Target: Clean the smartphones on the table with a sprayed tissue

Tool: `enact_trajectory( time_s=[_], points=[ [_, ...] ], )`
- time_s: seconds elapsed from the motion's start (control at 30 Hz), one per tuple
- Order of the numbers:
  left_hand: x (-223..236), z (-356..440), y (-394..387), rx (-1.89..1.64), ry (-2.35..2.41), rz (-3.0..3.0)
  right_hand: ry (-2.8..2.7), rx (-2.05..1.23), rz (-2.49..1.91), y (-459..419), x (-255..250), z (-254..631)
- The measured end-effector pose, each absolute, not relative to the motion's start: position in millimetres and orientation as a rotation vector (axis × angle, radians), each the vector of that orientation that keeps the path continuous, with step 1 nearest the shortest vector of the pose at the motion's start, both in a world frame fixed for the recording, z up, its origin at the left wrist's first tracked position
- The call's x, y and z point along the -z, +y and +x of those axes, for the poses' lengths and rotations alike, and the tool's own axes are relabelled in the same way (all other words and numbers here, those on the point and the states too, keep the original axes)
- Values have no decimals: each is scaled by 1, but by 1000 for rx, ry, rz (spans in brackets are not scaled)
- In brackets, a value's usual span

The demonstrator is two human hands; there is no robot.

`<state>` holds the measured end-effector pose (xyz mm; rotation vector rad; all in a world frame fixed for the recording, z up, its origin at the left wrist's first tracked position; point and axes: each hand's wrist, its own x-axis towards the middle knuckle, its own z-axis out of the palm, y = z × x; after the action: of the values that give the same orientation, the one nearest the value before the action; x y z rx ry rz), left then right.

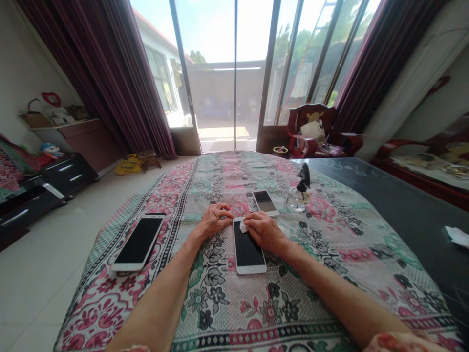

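Note:
A white phone (248, 249) with a dark screen lies face up on the flowered cloth (278, 303) straight ahead of me. My right hand (264, 231) rests on the phone's top right corner, fingers pressed on a small white wipe (243, 226). My left hand (214, 219) lies curled on the cloth just left of the phone's top edge, fingertips near that edge, with nothing visible in it. A second white phone (265, 202) lies a little farther away. A larger white phone (139, 241) lies off to the left.
A small clear spray bottle with a black head (300, 192) stands right of the far phone. Beyond the cloth's right edge is bare dark tabletop (414, 215) with a white scrap (458, 236). Red chairs (311, 128), curtains and a glass door stand behind.

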<state>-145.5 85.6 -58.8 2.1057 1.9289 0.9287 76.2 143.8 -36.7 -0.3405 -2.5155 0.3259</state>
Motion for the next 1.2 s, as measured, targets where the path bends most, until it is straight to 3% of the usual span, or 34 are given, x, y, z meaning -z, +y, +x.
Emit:
enact_trajectory(
  time_s=[0.5,1.2],
  points=[
    [55,-145,85,-950,1897,2112,-2538,-424,-389,154,30,79],
    [55,-145,86,-946,1888,2127,-2554,-289,-297,158,36,87]
  ],
)
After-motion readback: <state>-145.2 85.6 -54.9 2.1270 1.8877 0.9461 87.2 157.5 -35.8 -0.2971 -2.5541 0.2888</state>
